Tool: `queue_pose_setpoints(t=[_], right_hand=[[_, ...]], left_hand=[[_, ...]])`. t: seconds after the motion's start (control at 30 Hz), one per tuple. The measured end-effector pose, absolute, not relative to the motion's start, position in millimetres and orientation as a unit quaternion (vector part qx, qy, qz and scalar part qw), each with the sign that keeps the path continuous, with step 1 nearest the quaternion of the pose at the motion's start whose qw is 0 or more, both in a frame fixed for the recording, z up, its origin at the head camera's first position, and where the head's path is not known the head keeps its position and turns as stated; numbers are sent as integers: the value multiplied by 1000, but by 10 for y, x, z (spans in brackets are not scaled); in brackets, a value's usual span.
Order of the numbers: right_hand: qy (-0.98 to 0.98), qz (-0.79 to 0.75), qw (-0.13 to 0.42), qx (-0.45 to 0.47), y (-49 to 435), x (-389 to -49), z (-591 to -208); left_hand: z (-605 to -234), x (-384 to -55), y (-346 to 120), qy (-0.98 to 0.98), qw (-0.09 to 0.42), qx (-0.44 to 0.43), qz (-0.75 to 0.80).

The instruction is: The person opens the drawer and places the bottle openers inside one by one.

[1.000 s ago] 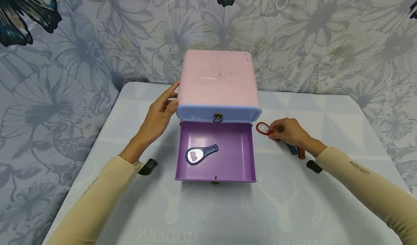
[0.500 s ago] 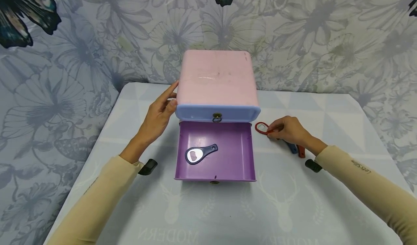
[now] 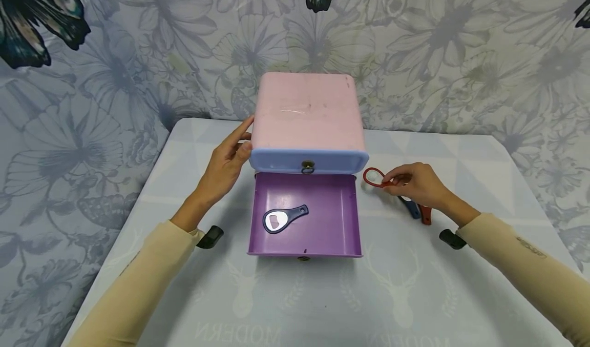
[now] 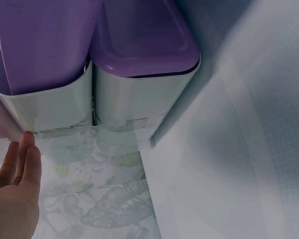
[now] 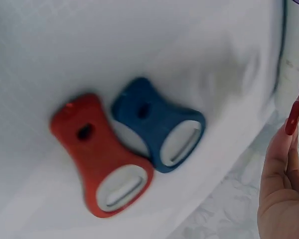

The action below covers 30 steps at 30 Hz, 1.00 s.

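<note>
My left hand [image 3: 223, 165] lies against the left side of a drawer box with a pink top [image 3: 309, 111], its fingers fairly straight. In the left wrist view the fingertips [image 4: 27, 139] touch the box's side. The purple lower drawer [image 3: 332, 219] is pulled out, with a navy hand mirror [image 3: 283, 219] lying in it. To the right of the box, my right hand [image 3: 419, 185] pinches the handle of a red hand mirror [image 3: 374, 178]; its round end points toward the box. Under that hand lie a blue hand mirror [image 5: 159, 124] and another red one [image 5: 102, 154].
The box's blue upper drawer [image 3: 276, 160] is closed and has a ring pull [image 3: 308, 167]. A pale patterned cloth covers the table [image 3: 322, 301]. Behind it hangs a floral backdrop [image 3: 438, 55]. Black wrist cameras [image 3: 209, 237] show at both cuffs.
My right hand has shifted slightly right and up with the red hand mirror, and its forearm has moved right. The left hand, the box and the navy mirror stay as they were.
</note>
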State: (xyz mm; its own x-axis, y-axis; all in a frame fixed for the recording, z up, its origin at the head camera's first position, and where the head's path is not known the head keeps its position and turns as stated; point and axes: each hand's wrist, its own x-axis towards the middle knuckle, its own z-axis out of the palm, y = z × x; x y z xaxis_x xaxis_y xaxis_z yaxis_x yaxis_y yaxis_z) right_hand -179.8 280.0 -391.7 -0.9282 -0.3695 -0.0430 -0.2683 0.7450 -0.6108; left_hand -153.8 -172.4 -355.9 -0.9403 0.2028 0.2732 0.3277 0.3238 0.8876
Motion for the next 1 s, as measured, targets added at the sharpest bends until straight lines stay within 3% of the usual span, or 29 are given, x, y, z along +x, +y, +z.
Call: queue_pose_setpoints(t=[0.73,1.0], right_hand=[[881,-385,66,-269,2804,-1650,-3458],[856,-404,85,-311,2734,-1564,-3343]], left_hand=[[-3573,-1554,-1701,-814,61,-168,-553],[-3568,-1545,-1712,-813,62,-168,-553]])
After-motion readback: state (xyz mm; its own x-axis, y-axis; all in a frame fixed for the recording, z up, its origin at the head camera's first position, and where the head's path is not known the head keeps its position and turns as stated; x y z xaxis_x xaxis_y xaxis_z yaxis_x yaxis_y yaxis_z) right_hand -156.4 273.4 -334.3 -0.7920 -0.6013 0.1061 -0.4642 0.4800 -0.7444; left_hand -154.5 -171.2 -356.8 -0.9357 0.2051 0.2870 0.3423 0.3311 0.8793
